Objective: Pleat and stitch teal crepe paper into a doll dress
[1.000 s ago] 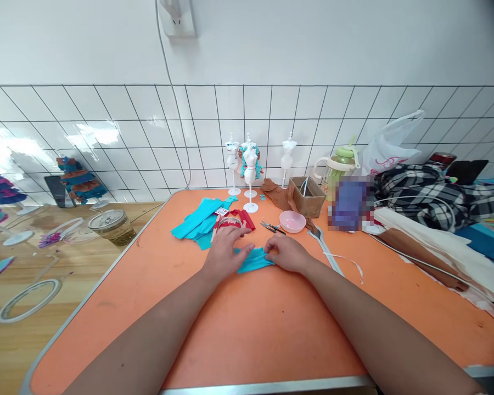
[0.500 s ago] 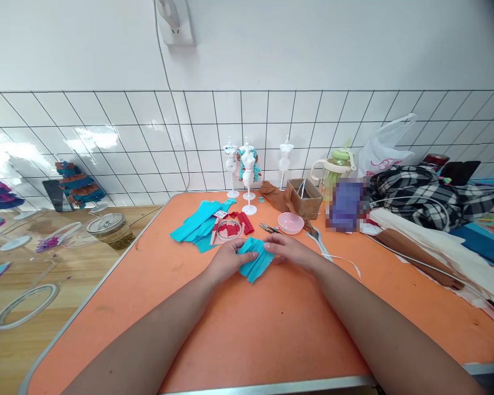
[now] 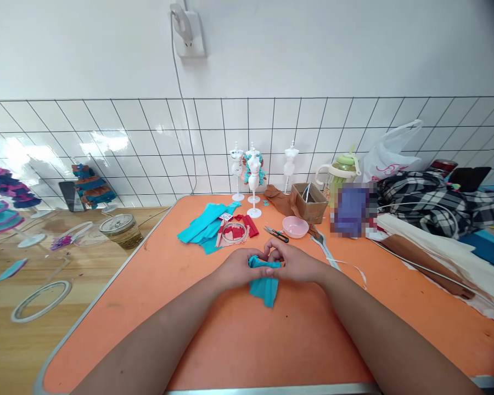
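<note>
Bowl (image 3: 295, 234): pink, sitting on our orange tabletop (image 3: 230, 340).
Blue cloth (image 3: 264, 289): between our hands, left of the bowl and nearer us, its loose end showing below our thumbs.
Left grip: our left hand (image 3: 239, 267) is pinched on the cloth's left side.
Right grip: our right hand (image 3: 299, 262) is pinched on its right side.
Snips (image 3: 280, 236): just left of the bowl.
Hoop (image 3: 234, 241): farther left of the bowl.
Box (image 3: 312, 212): behind the bowl, slightly right.

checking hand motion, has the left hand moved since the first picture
Yes, the left hand has moved right and down in view, away from the round hoop it partly covered.
</note>
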A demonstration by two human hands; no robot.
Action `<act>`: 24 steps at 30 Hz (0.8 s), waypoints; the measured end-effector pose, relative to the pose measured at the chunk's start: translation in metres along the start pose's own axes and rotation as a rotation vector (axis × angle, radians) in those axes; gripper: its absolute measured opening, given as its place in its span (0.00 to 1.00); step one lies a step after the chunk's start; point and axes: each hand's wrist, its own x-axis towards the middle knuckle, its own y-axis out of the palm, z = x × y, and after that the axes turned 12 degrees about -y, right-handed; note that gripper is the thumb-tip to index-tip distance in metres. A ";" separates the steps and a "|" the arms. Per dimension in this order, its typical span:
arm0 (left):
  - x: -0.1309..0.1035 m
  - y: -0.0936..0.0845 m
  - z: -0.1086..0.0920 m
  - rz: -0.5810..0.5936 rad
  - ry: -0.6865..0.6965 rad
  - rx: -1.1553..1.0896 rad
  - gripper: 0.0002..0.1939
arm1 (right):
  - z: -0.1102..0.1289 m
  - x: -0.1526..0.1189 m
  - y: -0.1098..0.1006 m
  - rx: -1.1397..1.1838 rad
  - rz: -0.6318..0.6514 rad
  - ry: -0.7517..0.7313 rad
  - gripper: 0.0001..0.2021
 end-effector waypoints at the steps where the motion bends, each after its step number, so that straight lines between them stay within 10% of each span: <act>1: 0.003 0.000 0.003 0.003 -0.034 -0.040 0.24 | -0.005 0.001 -0.002 -0.007 -0.013 0.019 0.17; 6: 0.016 -0.004 0.016 0.053 -0.174 -0.440 0.21 | -0.038 0.006 -0.006 -0.478 -0.298 0.052 0.18; 10: 0.019 -0.009 0.016 -0.076 -0.184 -0.704 0.23 | -0.050 0.009 -0.002 -0.843 -0.195 0.067 0.16; 24: 0.018 -0.002 0.009 -0.213 -0.191 -0.836 0.27 | -0.043 0.005 -0.007 -0.685 -0.096 0.342 0.12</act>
